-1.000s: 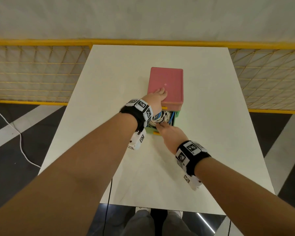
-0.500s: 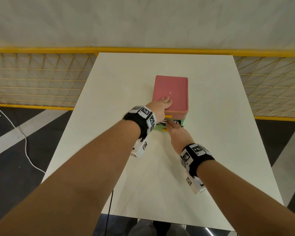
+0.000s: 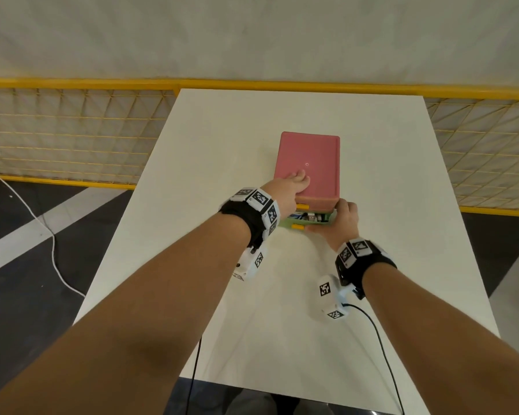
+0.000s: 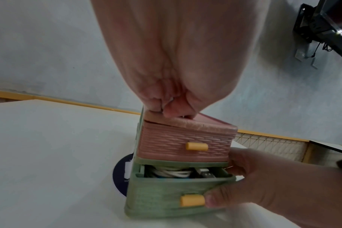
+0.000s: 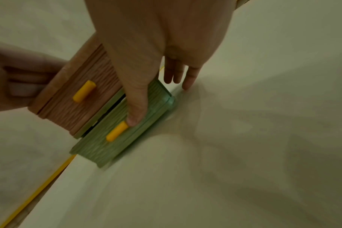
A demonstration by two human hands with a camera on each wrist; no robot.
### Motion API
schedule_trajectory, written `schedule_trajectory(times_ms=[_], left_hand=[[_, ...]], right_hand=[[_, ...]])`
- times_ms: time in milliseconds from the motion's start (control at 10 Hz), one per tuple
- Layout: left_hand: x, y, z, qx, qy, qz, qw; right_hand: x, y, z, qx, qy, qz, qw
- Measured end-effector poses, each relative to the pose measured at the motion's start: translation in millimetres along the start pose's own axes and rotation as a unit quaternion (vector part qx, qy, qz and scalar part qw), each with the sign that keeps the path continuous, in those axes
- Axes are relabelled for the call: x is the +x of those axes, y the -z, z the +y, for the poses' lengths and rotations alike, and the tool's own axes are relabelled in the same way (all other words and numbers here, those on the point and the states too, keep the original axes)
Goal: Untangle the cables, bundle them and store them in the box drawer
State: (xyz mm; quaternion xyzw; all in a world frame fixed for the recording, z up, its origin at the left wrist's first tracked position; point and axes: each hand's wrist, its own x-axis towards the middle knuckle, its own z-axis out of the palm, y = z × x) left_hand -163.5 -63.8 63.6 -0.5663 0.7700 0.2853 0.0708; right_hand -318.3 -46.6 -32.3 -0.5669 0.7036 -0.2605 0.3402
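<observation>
A small drawer box (image 3: 309, 166) with a pink top stands mid-table. Its pink upper drawer (image 4: 166, 146) is closed. The green lower drawer (image 4: 166, 188) stands out by a narrow gap, and coiled white cables (image 4: 174, 173) with plugs lie inside it. My left hand (image 3: 292, 187) lies flat on the box's top near its front edge. My right hand (image 3: 343, 220) is at the front right corner. Its thumb (image 5: 137, 108) presses on the green drawer's front (image 5: 115, 138) beside the yellow handle, and its straight fingers run along the box's right side.
The white table (image 3: 372, 295) has bare surface all round the box. A yellow mesh fence (image 3: 72, 130) runs behind and beside it. A white cord (image 3: 42, 223) trails on the floor at left. A dark round disc (image 4: 119, 172) shows under the box's left side.
The green drawer, wide open with the cables showing one second ago, has slid nearly closed. My right hand moved from the drawer's inside to its front right corner. My left hand stays on top.
</observation>
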Motion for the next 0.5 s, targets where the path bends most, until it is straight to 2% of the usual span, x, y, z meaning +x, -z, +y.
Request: schedule_trajectory(times_ms=[100,200,300,400,500], left_hand=[[2,-2,1,-0.002,-0.001,0.009,1.000],[1,-1,-1,-0.018,-0.005,0.014,1.000],[0,-5,-1,-0.022,-0.011,0.023,0.999],[-3,-3,-3,-0.090,-0.033,0.069,0.993],[-21,-20,-12,-0.217,-0.031,0.208,0.953]], right_hand=[[7,-2,-6,0.012,-0.045,0.027,0.999],[8,-3,-9,0.039,-0.062,0.017,0.997],[5,-4,-2,0.034,-0.034,0.015,0.999],[2,0,-7,0.007,-0.029,0.004,1.000],[1,15,1,0.013,-0.021,0.021,0.999]])
